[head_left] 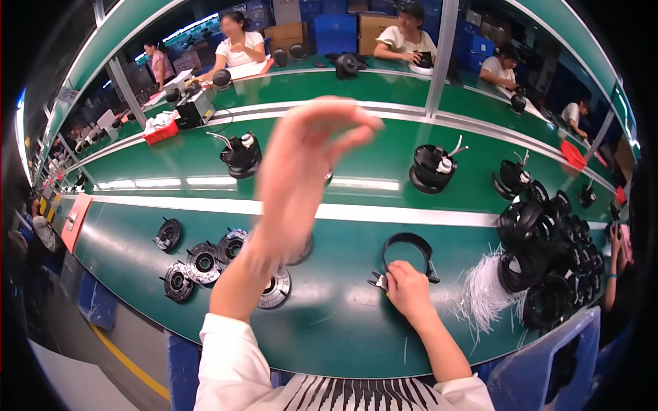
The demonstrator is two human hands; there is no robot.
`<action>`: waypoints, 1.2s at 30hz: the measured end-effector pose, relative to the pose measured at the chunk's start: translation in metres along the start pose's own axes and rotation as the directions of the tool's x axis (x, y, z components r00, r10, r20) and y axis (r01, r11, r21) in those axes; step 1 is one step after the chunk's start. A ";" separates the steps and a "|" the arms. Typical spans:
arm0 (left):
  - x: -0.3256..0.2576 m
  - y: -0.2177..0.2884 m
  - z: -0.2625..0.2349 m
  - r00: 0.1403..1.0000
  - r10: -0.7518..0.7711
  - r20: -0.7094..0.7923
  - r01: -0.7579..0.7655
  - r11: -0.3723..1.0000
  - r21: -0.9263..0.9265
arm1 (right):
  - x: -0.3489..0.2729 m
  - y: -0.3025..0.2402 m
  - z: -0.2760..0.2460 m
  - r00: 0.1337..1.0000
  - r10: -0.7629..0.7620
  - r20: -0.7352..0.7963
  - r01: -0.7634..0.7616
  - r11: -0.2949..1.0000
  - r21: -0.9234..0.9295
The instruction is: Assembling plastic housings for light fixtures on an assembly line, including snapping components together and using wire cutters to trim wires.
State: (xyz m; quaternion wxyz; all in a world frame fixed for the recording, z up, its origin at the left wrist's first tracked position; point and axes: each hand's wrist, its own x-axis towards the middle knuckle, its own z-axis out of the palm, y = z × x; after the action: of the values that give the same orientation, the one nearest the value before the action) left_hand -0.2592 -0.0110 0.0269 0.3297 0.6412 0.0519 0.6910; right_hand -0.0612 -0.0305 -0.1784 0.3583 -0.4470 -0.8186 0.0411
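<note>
My left hand (301,164) is raised above the bench and smeared by motion. Its fingers reach out to the right, curved, with the thumb below and apart; nothing shows between them. A part on the belt is mostly hidden behind it. Low over the bench, my right hand (407,288) is closed round small cutters (378,279), whose jaws point left and whose yellowish handle shows beneath the fingers. Just beyond that hand is a black ring-shaped housing (408,238); whether the fingers touch it is hidden. Several round motor-like parts (204,262) lie beside my left forearm.
White cable ties (484,291) lie in a heap at right, against stacked black housings (528,229). Black assemblies with white wires (433,168) stand on the green belt (370,161) beyond a white rail (384,213). Opposite, people work behind metal posts (441,61). A red tray (162,130) sits far left.
</note>
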 end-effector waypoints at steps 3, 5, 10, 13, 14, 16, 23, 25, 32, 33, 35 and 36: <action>-0.002 -0.128 -0.119 0.899 -0.253 -0.358 0.438 0.550 0.711 | -0.002 -0.009 0.003 0.999 -0.019 0.046 0.017 0.999 0.043; -0.041 -0.188 -0.193 0.916 -0.220 -0.336 0.369 0.130 0.920 | -0.001 -0.009 0.007 0.999 -0.052 0.008 0.052 0.996 0.079; -0.093 -0.235 -0.236 0.669 -0.371 -0.644 0.654 -0.119 0.747 | 0.008 -0.003 -0.005 0.993 0.064 0.098 -0.051 0.989 -0.139; -0.100 -0.243 -0.239 0.723 -0.275 -0.633 0.634 -0.101 0.767 | -0.001 0.012 0.003 0.971 0.106 0.213 -0.102 0.994 -0.028; -0.098 -0.240 -0.242 0.658 -0.354 -0.665 0.681 -0.099 0.726 | 0.000 0.010 0.004 0.977 0.099 0.191 -0.108 0.994 0.035; -0.100 -0.235 -0.244 0.668 -0.291 -0.684 0.705 -0.045 0.708 | 0.001 0.007 0.008 0.985 0.080 0.156 -0.088 0.995 0.045; -0.096 -0.214 -0.172 0.732 -0.183 -0.656 0.677 0.299 0.672 | 0.013 0.008 -0.018 0.970 0.014 0.242 0.050 0.964 -0.259; -0.100 -0.198 -0.154 0.732 -0.237 -0.639 0.674 0.390 0.627 | 0.013 0.016 -0.014 0.971 -0.059 0.231 0.138 0.930 -0.341; -0.162 -0.084 -0.067 0.363 -0.872 -0.329 0.678 0.489 -0.548 | 0.032 0.002 -0.022 0.859 -0.485 0.164 0.488 0.872 0.028; -0.179 -0.074 -0.059 0.312 -0.905 -0.288 0.677 0.425 -0.600 | 0.033 -0.001 -0.022 0.825 -0.546 0.145 0.533 0.837 0.122; -0.201 -0.057 -0.050 0.274 -0.930 -0.247 0.651 0.368 -0.664 | 0.034 -0.001 -0.025 0.783 -0.595 0.182 0.577 0.804 0.147; -0.208 -0.052 -0.049 0.285 -0.922 -0.263 0.622 0.387 -0.681 | 0.038 -0.003 -0.028 0.743 -0.616 0.262 0.597 0.787 0.156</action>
State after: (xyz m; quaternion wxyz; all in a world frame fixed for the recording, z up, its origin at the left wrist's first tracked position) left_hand -0.2926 -0.0616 -0.1843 0.7323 0.1660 0.3087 0.5839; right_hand -0.0587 -0.0109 -0.1355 0.2375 -0.1338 -0.9620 0.0147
